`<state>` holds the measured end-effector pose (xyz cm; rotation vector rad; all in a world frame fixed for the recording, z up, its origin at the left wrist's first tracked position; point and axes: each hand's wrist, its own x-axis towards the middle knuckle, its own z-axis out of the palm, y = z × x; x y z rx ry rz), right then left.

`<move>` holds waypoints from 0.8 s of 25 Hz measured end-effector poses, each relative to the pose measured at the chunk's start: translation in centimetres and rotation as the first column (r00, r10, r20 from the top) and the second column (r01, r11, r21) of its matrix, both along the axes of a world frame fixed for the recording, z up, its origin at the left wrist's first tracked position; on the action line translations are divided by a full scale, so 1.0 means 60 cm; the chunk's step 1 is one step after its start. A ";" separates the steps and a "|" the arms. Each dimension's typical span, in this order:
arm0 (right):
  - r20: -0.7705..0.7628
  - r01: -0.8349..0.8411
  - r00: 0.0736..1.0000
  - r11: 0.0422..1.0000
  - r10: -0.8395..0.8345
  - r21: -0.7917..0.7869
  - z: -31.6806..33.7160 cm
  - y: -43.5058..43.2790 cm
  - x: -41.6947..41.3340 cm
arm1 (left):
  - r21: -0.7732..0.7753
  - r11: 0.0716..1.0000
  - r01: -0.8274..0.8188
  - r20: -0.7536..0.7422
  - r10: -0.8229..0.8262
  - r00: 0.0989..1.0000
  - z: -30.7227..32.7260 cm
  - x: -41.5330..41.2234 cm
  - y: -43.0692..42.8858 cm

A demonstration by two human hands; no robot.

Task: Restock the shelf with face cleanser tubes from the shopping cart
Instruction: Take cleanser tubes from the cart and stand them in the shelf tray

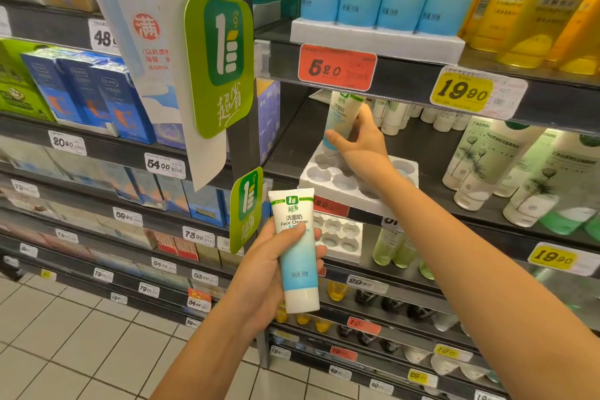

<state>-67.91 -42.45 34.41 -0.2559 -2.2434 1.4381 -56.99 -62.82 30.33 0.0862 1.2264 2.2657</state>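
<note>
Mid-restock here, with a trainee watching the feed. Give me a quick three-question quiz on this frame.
1. True or false: the left hand is empty.
2. Where is the tube that the right hand grips?
A) lying on the floor
B) upright at the back left corner of the white tray
C) among the yellow bottles on the top shelf
3. Fill in: the red price tag on the shelf edge above that tray reads ___.

Key: 1 false, it grips a second tube in front of the shelf; 2 B; 3 5.20.
</note>
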 end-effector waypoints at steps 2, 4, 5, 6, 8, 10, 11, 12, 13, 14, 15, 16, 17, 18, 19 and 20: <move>0.018 0.004 1.000 0.999 -0.005 0.037 0.000 0.000 -0.006 | 0.008 1.000 0.004 -0.004 -0.004 1.000 0.000 0.001 0.000; 0.077 0.026 0.996 0.997 -0.032 0.078 -0.002 0.004 -0.013 | 0.010 1.000 0.004 -0.006 -0.004 1.000 -0.001 0.002 0.001; 0.108 0.036 0.993 0.995 -0.047 0.096 -0.003 0.006 -0.016 | 0.011 1.000 0.001 -0.006 -0.001 1.000 -0.002 0.002 0.002; 0.134 0.043 0.989 0.993 -0.058 0.114 -0.005 0.008 -0.017 | 0.012 1.000 -0.003 -0.008 0.003 1.000 -0.002 0.002 0.002; 0.161 0.056 0.983 0.985 -0.082 0.160 -0.005 0.011 -0.018 | 0.021 1.000 -0.003 -0.014 0.003 1.000 -0.003 0.002 0.005; 0.172 0.055 0.981 0.978 -0.091 0.201 -0.006 0.011 -0.019 | 0.037 0.999 0.000 -0.010 0.000 1.000 -0.004 0.002 0.012; 0.183 0.049 0.979 0.975 -0.090 0.216 -0.004 0.010 -0.019 | 0.033 0.999 -0.004 -0.011 0.004 1.000 -0.003 0.002 0.016; 0.198 0.042 0.976 0.972 -0.089 0.230 0.000 0.008 -0.018 | 0.021 1.000 -0.015 -0.018 0.015 1.000 0.000 0.000 0.020; 0.209 0.034 0.974 0.971 -0.086 0.237 0.006 0.008 -0.013 | 0.012 0.999 -0.031 -0.027 0.031 0.999 0.005 -0.003 0.025; 0.209 0.025 0.975 0.973 -0.074 0.229 0.012 0.008 -0.003 | 0.019 0.999 -0.048 -0.027 0.049 0.998 0.011 -0.006 0.029; 0.195 0.016 0.979 0.976 -0.059 0.219 0.018 0.011 0.014 | 0.041 0.997 -0.068 -0.014 0.069 0.998 0.019 -0.011 0.034; 0.171 0.013 0.984 0.971 -0.055 0.237 0.019 0.015 0.038 | 0.061 0.994 -0.093 0.001 0.093 0.996 0.029 -0.014 0.040; 0.138 0.034 0.987 0.955 -0.078 0.296 0.015 0.021 0.067 | 0.044 0.991 -0.128 -0.008 0.128 0.992 0.037 -0.019 0.047; 0.101 0.081 0.987 0.924 -0.128 0.374 0.005 0.028 0.099 | -0.029 0.984 -0.175 -0.053 0.173 0.984 0.043 -0.026 0.056; 0.067 0.145 0.979 0.888 -0.193 0.437 -0.009 0.033 0.132 | -0.131 0.963 -0.236 -0.125 0.220 0.967 0.047 -0.035 0.065; 0.046 0.212 0.964 0.859 -0.263 0.466 -0.023 0.036 0.163 | -0.215 0.928 -0.305 -0.201 0.263 0.944 0.052 -0.045 0.076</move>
